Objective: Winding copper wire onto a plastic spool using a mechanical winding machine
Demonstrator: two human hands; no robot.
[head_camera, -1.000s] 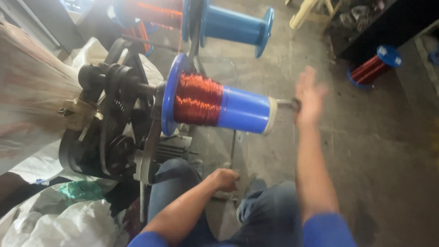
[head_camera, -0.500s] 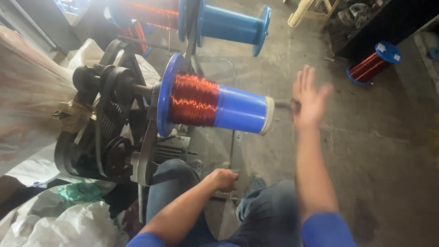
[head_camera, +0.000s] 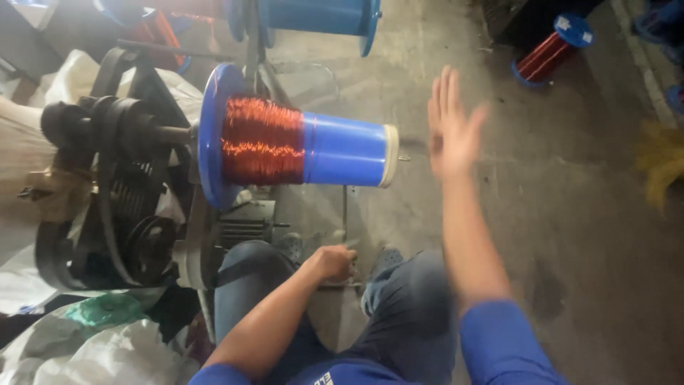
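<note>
So the main thing here is a big blue spool [head_camera: 299, 146] sitting sideways on a winding machine [head_camera: 135, 207], about halfway filled with shiny copper wire [head_camera: 262, 140] on the flange end, with the bare blue barrel running out to a pale end cap on the right. The right hand [head_camera: 452, 128] is up in the air just off the free end of the spool, fingers spread and palm flat, not holding anything and not touching the spool either; it's a bit motion-blurred. The left hand [head_camera: 333, 262] is down low between the knees, curled into a loose fist around what looks like a thin metal rod or lever under the spool, though it's too dark and small to say exactly what it grips. The machine itself is to the left, black belts and pulleys on a shaft that runs into the spool's big blue flange. Above it, at the top edge, there's a second blue spool [head_camera: 320, 14], mostly cut off by the frame. Over on the concrete floor [head_camera: 570, 199] at top right lies another spool [head_camera: 552, 51] wound with red wire, well apart from everything. White plastic sacks [head_camera: 78, 356] pile up at bottom left, beside the person's jeans.
</note>
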